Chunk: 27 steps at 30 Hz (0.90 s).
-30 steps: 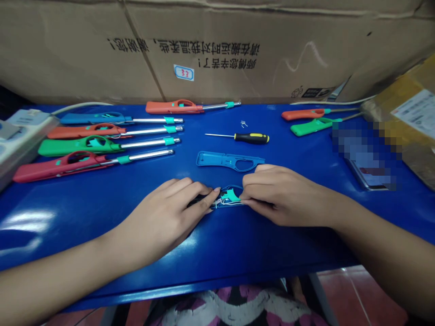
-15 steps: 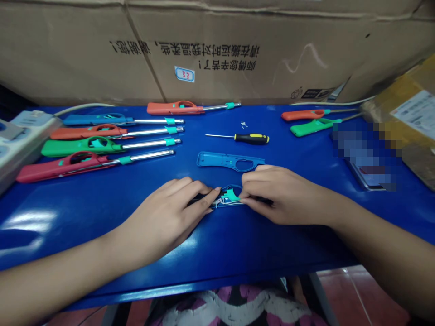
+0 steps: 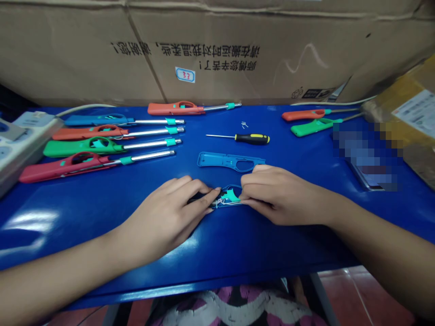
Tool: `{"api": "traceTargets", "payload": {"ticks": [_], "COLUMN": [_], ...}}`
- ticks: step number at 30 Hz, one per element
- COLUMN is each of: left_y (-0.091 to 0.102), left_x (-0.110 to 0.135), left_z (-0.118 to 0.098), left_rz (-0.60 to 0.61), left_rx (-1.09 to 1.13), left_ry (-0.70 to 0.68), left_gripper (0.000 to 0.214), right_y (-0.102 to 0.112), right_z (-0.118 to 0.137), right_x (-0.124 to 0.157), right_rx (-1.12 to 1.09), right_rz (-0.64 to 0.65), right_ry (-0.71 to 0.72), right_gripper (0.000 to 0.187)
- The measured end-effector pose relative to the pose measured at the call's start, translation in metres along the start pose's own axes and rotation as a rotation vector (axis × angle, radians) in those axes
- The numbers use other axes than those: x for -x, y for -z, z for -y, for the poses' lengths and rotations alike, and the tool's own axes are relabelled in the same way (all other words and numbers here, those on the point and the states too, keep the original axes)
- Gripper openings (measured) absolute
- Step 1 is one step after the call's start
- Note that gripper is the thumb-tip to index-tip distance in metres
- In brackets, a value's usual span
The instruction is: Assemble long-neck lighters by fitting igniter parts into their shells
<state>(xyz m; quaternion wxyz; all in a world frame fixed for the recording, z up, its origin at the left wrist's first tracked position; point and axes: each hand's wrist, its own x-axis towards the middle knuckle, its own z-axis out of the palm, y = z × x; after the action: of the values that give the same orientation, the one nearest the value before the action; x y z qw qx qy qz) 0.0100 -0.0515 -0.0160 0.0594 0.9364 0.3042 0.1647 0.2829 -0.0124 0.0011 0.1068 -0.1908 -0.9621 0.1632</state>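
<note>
An opened blue lighter half (image 3: 231, 204) lies on the table between my hands, with a green trigger (image 3: 233, 195) and thin white wires showing inside. My left hand (image 3: 176, 210) is closed over its left end, thumb and forefinger pressed together there. At its right end my right hand (image 3: 275, 194) pinches the shell and the wires' edge; the fingertips partly hide what they grip. The other blue shell half (image 3: 226, 160) rests just beyond, hollow side up. Farther back is a screwdriver (image 3: 251, 138) with a black and yellow handle, near several small screws (image 3: 244, 124).
Long-necked lighters, among them a red one (image 3: 64, 166), lie in a row at the left beside a power strip (image 3: 30, 140). An orange lighter (image 3: 176, 108) lies behind. Two more, a phone (image 3: 367, 158) and a taped carton (image 3: 408, 113) are at the right. A large cardboard box (image 3: 217, 45) stands at the back.
My hands keep nearly the same grip on the blue lighter half. The right fingers have shifted very slightly; the table's things lie as before.
</note>
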Motion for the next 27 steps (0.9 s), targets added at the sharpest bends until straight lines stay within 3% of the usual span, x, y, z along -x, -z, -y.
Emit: {"api": "traceTargets", "payload": {"ticks": [11,20,27], "left_y": [-0.0017,-0.0014,-0.0028], "left_x": [-0.0009,-0.0005,0.0003], "left_z": [0.0007,-0.0007,-0.0007], "left_rz": [0.061,0.041,0.021], "left_rx": [0.058,0.012,0.018], "left_ry": [0.055,0.029,0.017], "left_gripper": [0.041,0.04,0.041], "right_y": [0.0019,0.003,0.002], "right_z": [0.0014,0.0022,0.0008], "right_x": [0.0003,-0.0005,0.0002], "right_rx": [0.005,-0.059,-0.035], "right_rz": [0.018,0.058,0.065], "right_ry": [-0.05,-0.125,-0.083], "right_gripper": [0.024,0.018,0.023]}}
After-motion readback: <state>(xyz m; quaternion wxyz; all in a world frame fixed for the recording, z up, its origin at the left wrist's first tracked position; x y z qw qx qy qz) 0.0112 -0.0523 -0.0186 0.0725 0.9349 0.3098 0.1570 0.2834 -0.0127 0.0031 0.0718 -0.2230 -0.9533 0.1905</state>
